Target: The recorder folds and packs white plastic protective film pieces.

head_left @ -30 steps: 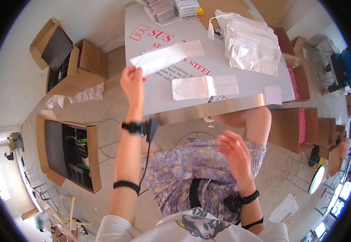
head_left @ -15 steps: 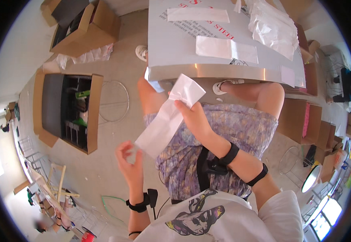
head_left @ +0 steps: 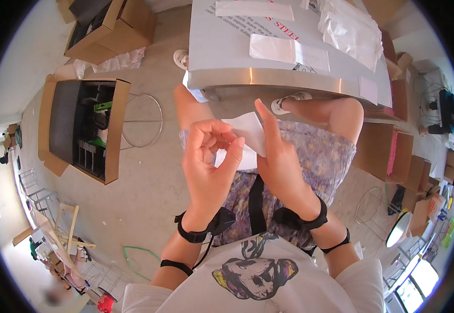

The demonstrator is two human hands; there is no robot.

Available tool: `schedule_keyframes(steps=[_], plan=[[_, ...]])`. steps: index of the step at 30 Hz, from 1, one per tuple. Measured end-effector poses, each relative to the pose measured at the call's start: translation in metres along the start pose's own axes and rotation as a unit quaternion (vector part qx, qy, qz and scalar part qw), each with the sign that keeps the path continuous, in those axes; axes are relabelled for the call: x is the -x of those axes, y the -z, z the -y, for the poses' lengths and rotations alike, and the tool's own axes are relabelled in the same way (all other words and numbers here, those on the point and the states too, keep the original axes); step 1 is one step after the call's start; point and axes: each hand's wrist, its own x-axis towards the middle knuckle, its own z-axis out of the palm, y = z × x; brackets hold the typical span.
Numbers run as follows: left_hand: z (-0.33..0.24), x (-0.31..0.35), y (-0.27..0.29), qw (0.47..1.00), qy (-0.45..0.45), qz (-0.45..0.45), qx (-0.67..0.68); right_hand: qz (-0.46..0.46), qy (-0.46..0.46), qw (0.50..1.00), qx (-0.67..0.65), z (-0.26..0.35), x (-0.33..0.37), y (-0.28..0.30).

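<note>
A folded sheet of smooth white paper point(head_left: 250, 130) sits between the left hand point(head_left: 209, 164) and right hand point(head_left: 280, 167), above a lap of crinkled purple floral cloth point(head_left: 323, 141). The left fingers curl toward their thumb in front of the sheet, whether pinching it cannot be told; one right finger extends straight beside it, that hand's grip hidden. Flat white packets point(head_left: 271, 48) lie on the metal-edged grey table point(head_left: 211, 49)
</note>
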Motion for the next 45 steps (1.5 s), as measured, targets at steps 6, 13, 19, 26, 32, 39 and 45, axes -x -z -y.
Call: schedule_keyframes(steps=[6, 13, 19, 26, 32, 39, 45], plan=[[-0.006, 0.006, -0.006, 0.996, 0.058, 0.062, -0.016, -0.095, 0.116, 0.986, 0.076, -0.001, -0.005, 0.002], [0.0, 0.015, -0.014, 0.962, 0.22, 0.007, 0.164, -0.148, 0.155, 0.977, 0.004, 0.002, -0.011, 0.014], [0.0, 0.018, -0.014, 0.949, 0.204, 0.034, 0.236, -0.128, 0.106, 0.984, -0.062, 0.005, -0.008, 0.026], [-0.002, 0.012, -0.011, 0.984, 0.091, -0.01, 0.156, -0.009, 0.144, 0.99, 0.009, -0.001, -0.008, 0.025], [-0.007, 0.0, -0.008, 0.994, 0.052, -0.024, 0.088, -0.021, 0.158, 0.986, -0.058, 0.018, -0.004, 0.038], [-0.005, -0.032, -0.017, 1.0, -0.015, 0.012, 0.001, -0.036, -0.016, 0.94, -0.34, 0.015, -0.029, 0.016], [-0.004, -0.076, -0.02, 0.995, -0.066, -0.074, -0.026, -0.015, -0.116, 0.802, -0.586, 0.022, -0.079, 0.005]])
